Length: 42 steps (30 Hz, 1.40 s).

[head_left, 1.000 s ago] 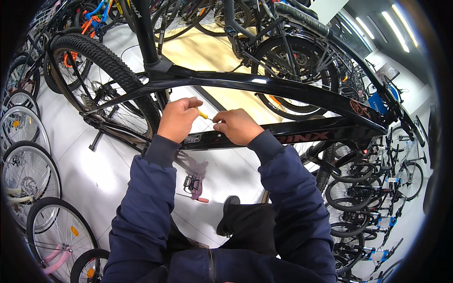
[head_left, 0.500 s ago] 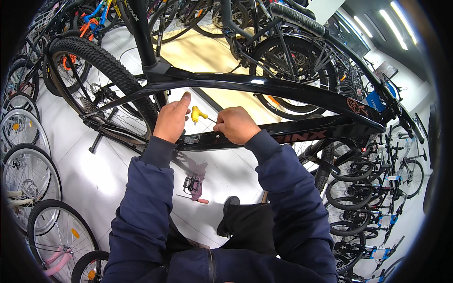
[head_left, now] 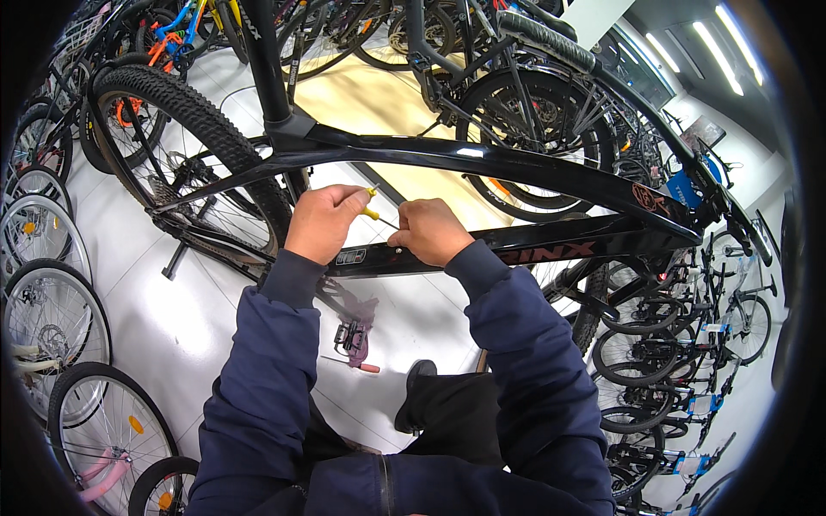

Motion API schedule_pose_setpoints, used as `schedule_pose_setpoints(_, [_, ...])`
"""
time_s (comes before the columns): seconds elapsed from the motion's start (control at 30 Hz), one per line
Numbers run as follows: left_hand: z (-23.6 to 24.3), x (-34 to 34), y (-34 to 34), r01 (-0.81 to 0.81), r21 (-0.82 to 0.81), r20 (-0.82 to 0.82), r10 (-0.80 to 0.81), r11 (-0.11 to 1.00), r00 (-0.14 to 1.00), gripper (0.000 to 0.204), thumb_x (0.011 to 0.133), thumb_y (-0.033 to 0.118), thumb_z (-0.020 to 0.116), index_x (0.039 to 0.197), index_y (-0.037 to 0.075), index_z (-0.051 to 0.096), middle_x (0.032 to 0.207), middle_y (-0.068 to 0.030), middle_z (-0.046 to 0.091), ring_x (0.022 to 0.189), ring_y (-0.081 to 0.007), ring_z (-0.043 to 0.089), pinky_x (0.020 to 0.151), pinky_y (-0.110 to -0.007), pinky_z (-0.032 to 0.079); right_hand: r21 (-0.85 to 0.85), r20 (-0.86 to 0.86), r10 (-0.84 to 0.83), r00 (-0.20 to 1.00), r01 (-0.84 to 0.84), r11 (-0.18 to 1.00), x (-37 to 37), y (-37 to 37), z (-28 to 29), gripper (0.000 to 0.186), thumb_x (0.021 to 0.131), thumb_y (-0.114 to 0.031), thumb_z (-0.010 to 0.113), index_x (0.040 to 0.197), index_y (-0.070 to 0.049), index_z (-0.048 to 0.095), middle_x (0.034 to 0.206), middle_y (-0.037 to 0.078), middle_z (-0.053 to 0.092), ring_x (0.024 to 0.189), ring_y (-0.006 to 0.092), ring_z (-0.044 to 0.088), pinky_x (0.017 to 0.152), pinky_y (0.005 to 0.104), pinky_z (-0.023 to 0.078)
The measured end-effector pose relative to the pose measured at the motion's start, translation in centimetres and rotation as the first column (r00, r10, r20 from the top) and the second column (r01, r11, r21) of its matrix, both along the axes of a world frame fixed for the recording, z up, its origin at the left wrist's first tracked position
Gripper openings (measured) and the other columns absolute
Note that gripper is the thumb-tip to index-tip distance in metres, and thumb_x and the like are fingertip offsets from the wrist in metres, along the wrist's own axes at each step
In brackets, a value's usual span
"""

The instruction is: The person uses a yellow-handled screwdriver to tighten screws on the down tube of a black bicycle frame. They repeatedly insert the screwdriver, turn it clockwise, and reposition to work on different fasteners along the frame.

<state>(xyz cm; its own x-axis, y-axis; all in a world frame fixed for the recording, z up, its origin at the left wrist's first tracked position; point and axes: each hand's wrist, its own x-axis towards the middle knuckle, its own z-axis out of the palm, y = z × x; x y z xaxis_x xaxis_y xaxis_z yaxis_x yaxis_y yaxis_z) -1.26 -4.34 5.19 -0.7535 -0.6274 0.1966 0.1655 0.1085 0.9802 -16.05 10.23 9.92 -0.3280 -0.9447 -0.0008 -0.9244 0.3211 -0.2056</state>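
Note:
A T-handle hex key with a yellow handle (head_left: 371, 212) and a thin metal shaft lies between my hands, over the black bicycle frame (head_left: 391, 146). The fingers and thumb of my left hand (head_left: 322, 224) are closed on the yellow handle, and a short metal tip sticks out above the thumb. My right hand (head_left: 434, 232) is closed round the far end of the shaft, close to the frame's lower tube (head_left: 551, 249). The right fingers hide the shaft's end and whatever it meets there.
The bicycle's knobby rear wheel (head_left: 194, 125) stands at left, its kickstand (head_left: 175, 261) by the floor. A pedal (head_left: 351, 335) lies below the lower tube. Loose wheels (head_left: 103, 408) line the left, another bicycle (head_left: 533, 129) stands behind, and several more crowd the right.
My left hand, half a second ago open beside the yellow handle with the thumb raised, has closed on it. The handle has turned. My right hand has hardly moved.

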Motion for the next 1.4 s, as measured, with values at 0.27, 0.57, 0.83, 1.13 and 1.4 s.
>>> schedule_pose_setpoints(0.27, [-0.2,-0.2,0.0,0.142,0.071,-0.144,-0.131,0.987,0.981,0.038,0.104,0.029,0.062,0.120,-0.004,0.071,0.105,-0.0102,0.075,0.094,-0.0135,0.065,0.085,-0.028,0.051,0.008,-0.066,0.247,0.967,-0.247,0.969,-1.5,0.3,-1.0,0.023,0.088,-0.025,0.070,0.089,-0.002,0.074,0.082,0.018,0.071,0.083,0.0393,0.067,0.078,0.0480,0.052])
schedule_pose_setpoints(0.57, [-0.5,-0.1,-0.6,-0.014,0.310,0.068,-0.007,0.951,0.998,0.065,0.103,0.056,0.054,0.128,-0.003,0.066,0.122,-0.0104,0.069,0.111,-0.0191,0.066,0.091,-0.030,0.051,-0.067,0.024,0.105,0.994,-0.103,0.992,-1.0,0.5,-1.1,0.023,0.087,-0.024,0.072,0.082,-0.001,0.074,0.081,0.019,0.070,0.083,0.0387,0.067,0.077,0.0478,0.052])
schedule_pose_setpoints(0.83, [-0.7,-0.3,-0.8,0.041,0.002,0.154,-0.041,0.999,0.987,0.044,0.098,0.034,0.066,0.111,-0.008,0.072,0.100,-0.0155,0.076,0.086,-0.0185,0.070,0.084,-0.030,0.054,-0.065,-0.031,0.009,0.999,-0.011,0.998,-0.4,0.5,-1.3,0.027,0.086,-0.025,0.075,0.080,0.000,0.071,0.084,0.020,0.069,0.085,0.0395,0.066,0.079,0.0474,0.051])
schedule_pose_setpoints(1.13, [-0.6,-0.5,-0.6,-0.134,-0.042,-0.004,0.134,0.990,0.991,0.031,0.097,0.019,0.064,0.114,-0.005,0.072,0.102,-0.0175,0.076,0.092,-0.0209,0.071,0.086,-0.031,0.053,-0.085,-0.019,-0.023,1.000,0.022,0.996,-0.2,0.5,-1.1,0.033,0.081,-0.031,0.080,0.076,0.000,0.068,0.079,0.020,0.068,0.081,0.0401,0.065,0.076,0.0468,0.050])
schedule_pose_setpoints(1.4, [-0.5,-0.4,-0.3,-0.015,-0.022,0.051,0.017,1.000,0.999,0.031,0.096,0.020,0.067,0.114,-0.005,0.072,0.094,-0.0137,0.076,0.084,-0.0170,0.070,0.080,-0.029,0.053,-0.054,0.004,-0.058,0.998,0.058,0.997,0.3,0.4,-0.7,0.034,0.081,-0.031,0.080,0.077,0.000,0.068,0.080,0.020,0.068,0.081,0.0392,0.065,0.076,0.0465,0.051])
